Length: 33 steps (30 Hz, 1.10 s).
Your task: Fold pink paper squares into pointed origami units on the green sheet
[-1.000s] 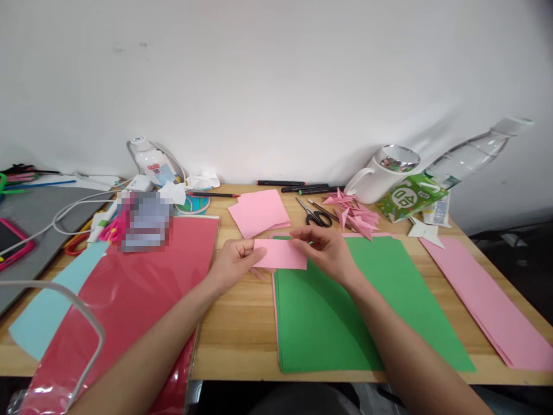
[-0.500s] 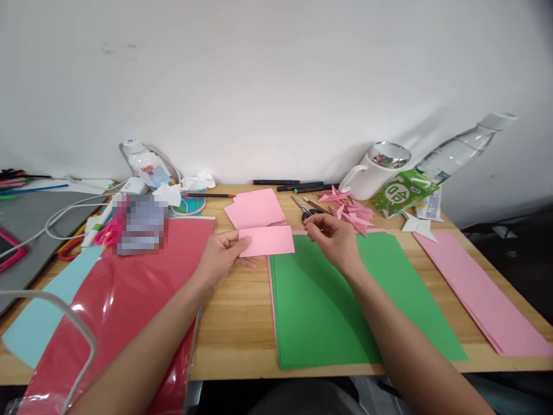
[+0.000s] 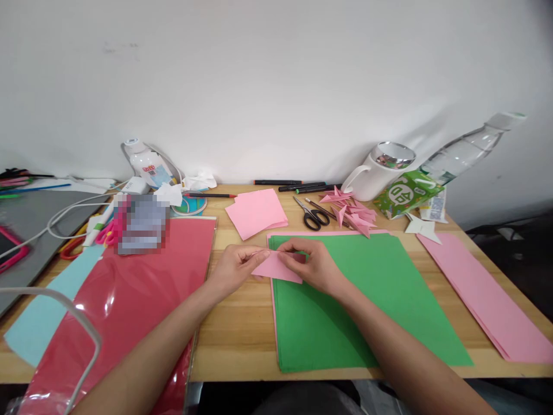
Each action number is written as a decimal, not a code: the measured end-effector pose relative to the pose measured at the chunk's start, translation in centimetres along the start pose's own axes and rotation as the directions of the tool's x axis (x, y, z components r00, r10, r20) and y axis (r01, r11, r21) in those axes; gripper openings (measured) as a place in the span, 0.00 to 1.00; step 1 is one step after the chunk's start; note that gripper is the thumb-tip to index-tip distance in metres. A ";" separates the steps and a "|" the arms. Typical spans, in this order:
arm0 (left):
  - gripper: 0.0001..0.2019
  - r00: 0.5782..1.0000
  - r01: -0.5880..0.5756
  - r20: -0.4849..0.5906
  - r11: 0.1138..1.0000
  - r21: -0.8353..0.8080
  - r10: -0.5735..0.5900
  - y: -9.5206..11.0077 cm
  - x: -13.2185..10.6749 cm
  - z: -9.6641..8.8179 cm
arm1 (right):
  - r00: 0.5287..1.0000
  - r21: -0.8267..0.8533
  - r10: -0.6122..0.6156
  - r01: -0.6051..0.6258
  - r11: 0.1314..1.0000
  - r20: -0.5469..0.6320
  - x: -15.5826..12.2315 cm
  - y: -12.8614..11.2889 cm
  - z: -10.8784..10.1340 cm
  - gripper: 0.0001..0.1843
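A small folded piece of pink paper (image 3: pixel 280 270) is pinched along its far edge between my two hands. My left hand (image 3: pixel 238 266) grips its left end, thumb on top. On the other end, my right hand (image 3: pixel 311 262) is closed with thumb and fingertips at the edge. The paper is held above the left border of a stack of green paper (image 3: pixel 367 311). Just beyond lie several loose pink squares (image 3: pixel 257 212). Black-handled scissors (image 3: pixel 314 218) and a heap of folded pink paper pieces (image 3: pixel 352 212) rest behind the green stack.
Red paper in a clear sleeve (image 3: pixel 151 305) covers the left side. At the back right stand a white mug (image 3: pixel 380 173), a green packet (image 3: pixel 406 195) and a leaning plastic bottle (image 3: pixel 470 147). Long pink strips (image 3: pixel 488 300) lie at right. A white cable (image 3: pixel 86 323) arcs at lower left.
My right hand has come down and left to take hold of the pink paper. My left hand has brought the paper nearer and slightly right, uncovering the pink squares.
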<state>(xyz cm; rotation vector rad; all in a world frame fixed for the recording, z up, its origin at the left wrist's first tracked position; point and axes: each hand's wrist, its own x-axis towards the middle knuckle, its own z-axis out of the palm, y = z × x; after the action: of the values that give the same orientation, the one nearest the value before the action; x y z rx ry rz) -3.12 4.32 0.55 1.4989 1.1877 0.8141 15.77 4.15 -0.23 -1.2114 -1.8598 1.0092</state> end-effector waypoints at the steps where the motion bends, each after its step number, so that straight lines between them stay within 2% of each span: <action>1: 0.15 1.000 -0.022 0.018 0.999 0.044 0.022 0.0 0.0 0.0 | 1.000 0.005 0.008 -0.008 1.000 -0.001 0.0 0.0 0.1 0.08; 4: 0.18 0.996 -0.070 0.072 0.989 0.131 0.061 0.0 -0.2 0.0 | 1.000 0.003 0.017 -0.017 1.000 -0.009 0.0 -0.1 0.4 0.08; 8: 0.21 0.986 -0.154 0.096 0.963 0.221 0.135 0.1 -0.3 0.0 | 0.999 0.008 0.036 -0.036 0.999 -0.008 0.0 0.0 0.4 0.09; 10: 0.21 0.985 -0.160 0.108 0.959 0.236 0.138 0.2 -0.3 0.0 | 0.999 0.021 0.045 -0.045 0.999 -0.003 0.1 0.1 0.2 0.09; 14: 0.21 0.995 -0.096 0.020 0.974 0.204 0.094 0.7 -0.2 -0.5 | 0.997 0.055 0.076 -0.076 0.996 -0.012 0.3 0.6 -0.6 0.09; 18: 0.23 0.990 -0.017 -0.138 0.994 0.107 0.032 0.8 -0.1 -1.2 | 0.993 0.028 0.097 -0.095 0.995 -0.071 0.7 1.3 -2.2 0.09; 20: 0.21 0.982 0.031 -0.189 0.999 -0.007 -0.032 0.6 0.0 -1.3 | 0.974 -0.010 0.084 -0.088 0.996 -0.212 0.7 1.4 -2.7 0.09; 22: 0.16 0.980 0.094 -0.158 0.979 -0.182 -0.124 0.3 0.1 -1.2 | 0.934 -0.076 -0.023 -0.005 0.997 -0.356 0.6 1.1 -2.8 0.08; 23: 0.15 0.980 0.129 -0.113 0.956 -0.265 -0.163 0.3 0.2 -1.1 | 0.915 -0.123 -0.112 0.069 0.990 -0.387 0.5 0.9 -2.6 0.07; 25: 0.16 0.978 0.184 -0.026 0.909 -0.374 -0.209 0.2 0.2 -0.8 | 0.899 -0.217 -0.304 0.243 0.945 -0.315 0.3 0.3 -2.0 0.06; 27: 0.18 0.974 0.217 0.025 0.883 -0.417 -0.227 0.2 0.3 -0.7 | 0.892 -0.249 -0.430 0.388 0.887 -0.141 0.0 -0.2 -1.2 0.11; 30: 0.23 0.969 0.244 0.067 0.863 -0.442 -0.239 0.3 0.2 -0.6 | 0.871 -0.258 -0.491 0.478 0.839 0.019 -0.3 -0.5 -0.3 0.17; 33: 0.23 0.970 0.238 0.062 0.862 -0.448 -0.235 0.2 0.3 -0.7 | 0.884 -0.264 -0.465 0.461 0.847 0.053 -0.4 -0.2 0.0 0.17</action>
<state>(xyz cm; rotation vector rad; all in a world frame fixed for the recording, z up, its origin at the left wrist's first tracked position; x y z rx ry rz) -3.61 4.77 0.94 0.9495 1.0603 0.8464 15.85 3.70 -0.16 -0.8353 -2.1879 0.4895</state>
